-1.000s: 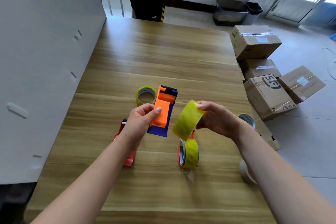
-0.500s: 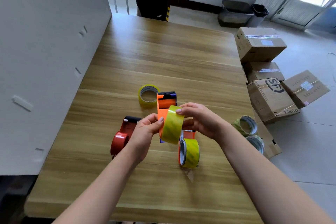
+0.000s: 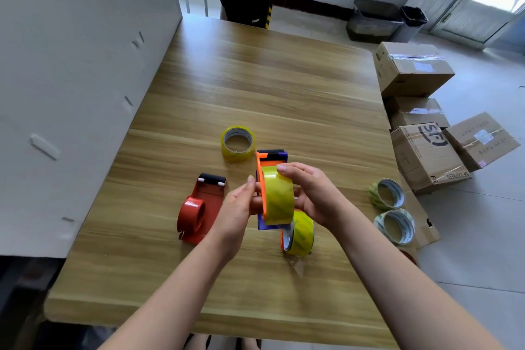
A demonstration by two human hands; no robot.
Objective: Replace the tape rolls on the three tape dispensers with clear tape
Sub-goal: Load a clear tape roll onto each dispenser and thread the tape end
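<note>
Head view, lower centre of the frame: 2 bare forearms rise to meet over the wooden table (image 3: 284,79). The left hand (image 3: 235,213) grips the orange-and-blue dispenser (image 3: 271,158) from its left side, lifted off the table, probably so its hub faces the other hand. The right hand (image 3: 315,196) is closed on the yellowish clear tape roll (image 3: 278,196), fingers curled over its top and right side, pressing it against the dispenser's orange side plate. The roll sits between the 2 hands, held edge-on to the camera; whether it is fully seated on the hub cannot be told.

Just below the hands, at centre right, a 2nd dispenser (image 3: 298,236) stands on the table with a yellowish roll already on it, so that one looks finished. To the left of the hands, the red dispenser (image 3: 199,207) lies with its hub bare, seemingly awaiting a roll.

Farther up, above the hands, a spare roll (image 3: 238,143) lies flat on the table, likely meant for the red one. At right, off the table edge, 2 more rolls (image 3: 390,207) rest on a box, with cardboard boxes (image 3: 426,150) on the floor beyond.
</note>
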